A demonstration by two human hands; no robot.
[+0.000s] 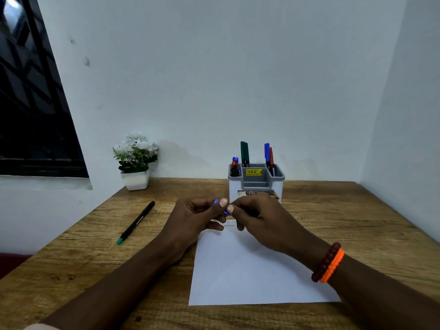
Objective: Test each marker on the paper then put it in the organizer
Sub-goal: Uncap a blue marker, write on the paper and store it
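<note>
Both hands meeting above the far edge of the paper (250,270), just near of the organizer (256,184). Left hand (197,217) curled around a blue marker (225,211), mostly hidden; right hand (257,217) pinched shut at its other end. Capping or uncapping, by the look of it; cannot tell which. Faint squiggle (229,225) on the sheet. Next, probably: drop it upright into an organizer compartment. 1 black pen (137,222) waiting far left.
</note>
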